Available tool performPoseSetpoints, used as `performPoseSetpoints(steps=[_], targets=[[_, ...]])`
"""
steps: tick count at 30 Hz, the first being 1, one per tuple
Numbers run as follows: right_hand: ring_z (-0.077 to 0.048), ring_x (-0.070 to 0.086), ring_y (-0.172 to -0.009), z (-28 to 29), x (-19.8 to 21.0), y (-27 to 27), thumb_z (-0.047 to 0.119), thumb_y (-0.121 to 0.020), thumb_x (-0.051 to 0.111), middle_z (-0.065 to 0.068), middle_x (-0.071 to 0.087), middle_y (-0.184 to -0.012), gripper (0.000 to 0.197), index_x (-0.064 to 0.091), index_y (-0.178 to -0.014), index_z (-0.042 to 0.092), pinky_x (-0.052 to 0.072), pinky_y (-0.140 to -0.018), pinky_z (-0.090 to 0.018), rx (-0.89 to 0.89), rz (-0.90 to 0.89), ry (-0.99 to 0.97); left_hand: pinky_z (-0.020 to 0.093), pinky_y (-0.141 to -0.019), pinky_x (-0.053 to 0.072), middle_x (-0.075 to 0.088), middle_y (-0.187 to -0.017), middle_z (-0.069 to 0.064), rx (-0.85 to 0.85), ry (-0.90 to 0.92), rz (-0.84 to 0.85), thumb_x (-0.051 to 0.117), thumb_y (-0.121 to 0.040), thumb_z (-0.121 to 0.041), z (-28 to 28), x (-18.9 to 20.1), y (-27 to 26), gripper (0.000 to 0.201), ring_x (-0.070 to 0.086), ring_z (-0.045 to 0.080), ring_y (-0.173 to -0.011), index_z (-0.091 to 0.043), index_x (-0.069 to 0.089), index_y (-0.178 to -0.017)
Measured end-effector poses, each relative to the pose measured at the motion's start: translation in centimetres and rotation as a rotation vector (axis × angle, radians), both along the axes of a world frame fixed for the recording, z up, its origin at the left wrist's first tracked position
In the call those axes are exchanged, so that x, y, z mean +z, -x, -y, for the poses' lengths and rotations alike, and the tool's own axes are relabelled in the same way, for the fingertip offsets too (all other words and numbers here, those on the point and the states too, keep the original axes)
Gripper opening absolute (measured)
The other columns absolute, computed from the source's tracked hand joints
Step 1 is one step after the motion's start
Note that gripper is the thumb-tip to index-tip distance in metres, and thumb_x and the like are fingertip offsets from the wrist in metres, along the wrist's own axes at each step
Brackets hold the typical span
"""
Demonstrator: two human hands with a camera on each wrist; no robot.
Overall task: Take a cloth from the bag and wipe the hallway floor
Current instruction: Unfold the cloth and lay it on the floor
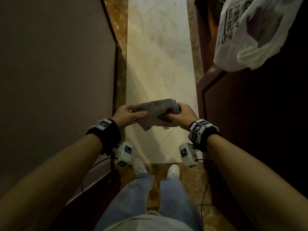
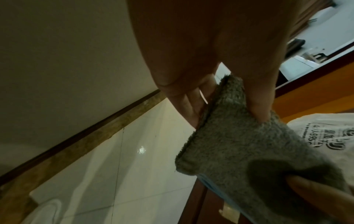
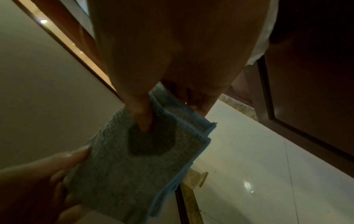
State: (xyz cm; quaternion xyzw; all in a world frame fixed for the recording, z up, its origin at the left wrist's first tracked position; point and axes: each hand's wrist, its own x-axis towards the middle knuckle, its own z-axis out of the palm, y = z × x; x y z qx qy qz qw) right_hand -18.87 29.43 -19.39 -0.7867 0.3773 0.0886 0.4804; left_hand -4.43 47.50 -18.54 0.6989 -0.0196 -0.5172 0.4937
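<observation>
A folded grey cloth (image 1: 155, 112) with blue edging is held at waist height over the pale hallway floor (image 1: 158, 52). My left hand (image 1: 129, 114) pinches its left end, thumb on top. My right hand (image 1: 179, 115) grips its right end, thumb pressed into the pile. The left wrist view shows the cloth (image 2: 239, 145) pinched between thumb and fingers. The right wrist view shows the cloth (image 3: 134, 159) and its doubled blue edges. A white plastic bag (image 1: 253, 30) with black print hangs at upper right.
A beige wall (image 1: 55, 72) with dark skirting runs along the left. Dark wooden doors (image 1: 250, 130) close in the right side. My feet in white shoes (image 1: 140, 165) stand on a brown marble strip at the near end of the narrow floor.
</observation>
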Motion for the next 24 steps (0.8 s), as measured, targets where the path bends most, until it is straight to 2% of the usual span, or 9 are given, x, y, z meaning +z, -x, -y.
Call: performPoseSetpoints(steps=[2,6,9,12,15,17,19,22,24], targets=[[-0.025,0.066,-0.089,-0.1,-1.2,0.6,0.026,-0.078,0.075,-0.007,0.069,-0.096,0.033,0.064,-0.105,0.011,0.056,-0.083,-0.047,-0.016,0.006,-0.032,0.017,-0.064,0.056,0.067,-0.108,0.01,0.008,0.01,-0.029,0.066,-0.088,0.0,-0.3,-1.6,0.9,0.042,0.071,0.009,-0.082,0.004,0.055,-0.128],[-0.019,0.067,-0.092,0.0,-3.1,2.4,0.027,-0.077,0.075,-0.002,0.07,-0.098,0.038,0.064,-0.111,0.016,0.057,-0.084,-0.045,-0.046,0.015,-0.115,0.026,-0.077,0.06,0.063,-0.121,0.015,0.08,-0.009,-0.018,0.066,-0.089,-0.004,0.2,-4.2,2.8,0.04,0.066,0.023,-0.104,-0.001,0.057,-0.128],[-0.017,0.067,-0.095,0.8,-4.7,4.1,0.031,-0.075,0.077,0.001,0.07,-0.103,0.046,0.063,-0.117,0.017,0.058,-0.084,-0.042,-0.034,0.014,-0.176,0.028,-0.079,0.059,0.063,-0.116,0.011,0.046,-0.038,0.057,0.064,-0.092,-0.011,1.5,-6.2,4.2,0.032,0.065,0.022,-0.101,-0.007,0.057,-0.123],[-0.017,0.067,-0.096,2.2,-6.4,5.4,0.04,-0.07,0.075,0.001,0.069,-0.104,0.056,0.062,-0.119,0.018,0.059,-0.084,-0.043,-0.007,-0.004,-0.205,0.032,-0.083,0.056,0.066,-0.102,0.006,-0.04,-0.053,0.201,0.062,-0.094,-0.018,2.7,-8.1,5.3,0.021,0.065,0.02,-0.096,-0.01,0.059,-0.113],[-0.018,0.066,-0.097,3.8,-9.3,6.2,0.048,-0.063,0.074,0.001,0.069,-0.105,0.065,0.062,-0.119,0.018,0.057,-0.086,-0.045,0.023,-0.027,-0.196,0.038,-0.082,0.058,0.066,-0.106,0.009,-0.058,-0.043,0.22,0.061,-0.095,-0.02,3.7,-10.7,5.8,0.018,0.066,0.022,-0.1,-0.012,0.06,-0.11],[-0.02,0.064,-0.1,4.7,-11.4,6.4,0.038,-0.073,0.076,-0.001,0.068,-0.108,0.055,0.06,-0.121,0.015,0.056,-0.088,-0.046,0.034,-0.049,-0.19,0.038,-0.078,0.059,0.066,-0.111,0.01,-0.059,-0.057,0.228,0.062,-0.094,-0.023,4.5,-13.0,5.8,0.023,0.065,0.022,-0.103,-0.012,0.061,-0.115],[-0.021,0.062,-0.102,5.2,-13.8,6.4,0.028,-0.081,0.074,-0.002,0.065,-0.11,0.044,0.058,-0.12,0.015,0.055,-0.09,-0.045,0.028,-0.078,-0.183,0.035,-0.073,0.06,0.067,-0.108,0.008,-0.058,-0.078,0.269,0.062,-0.094,-0.025,4.8,-15.0,5.7,0.025,0.067,0.02,-0.099,-0.013,0.062,-0.116],[-0.023,0.062,-0.098,5.4,-18.5,6.1,0.025,-0.083,0.072,-0.004,0.064,-0.106,0.034,0.057,-0.112,0.016,0.055,-0.088,-0.046,0.019,-0.093,-0.158,0.03,-0.061,0.057,0.069,-0.101,0.003,-0.094,-0.115,0.336,0.061,-0.095,-0.03,5.2,-19.1,4.7,0.023,0.068,0.018,-0.09,-0.019,0.065,-0.114],[-0.023,0.063,-0.098,4.9,-22.2,5.3,0.025,-0.084,0.072,-0.005,0.064,-0.106,0.032,0.055,-0.11,0.018,0.056,-0.087,-0.046,0.017,-0.108,-0.166,0.031,-0.059,0.058,0.069,-0.102,0.002,-0.147,-0.169,0.363,0.061,-0.094,-0.036,5.2,-22.8,3.4,0.03,0.069,0.019,-0.089,-0.022,0.064,-0.12]])
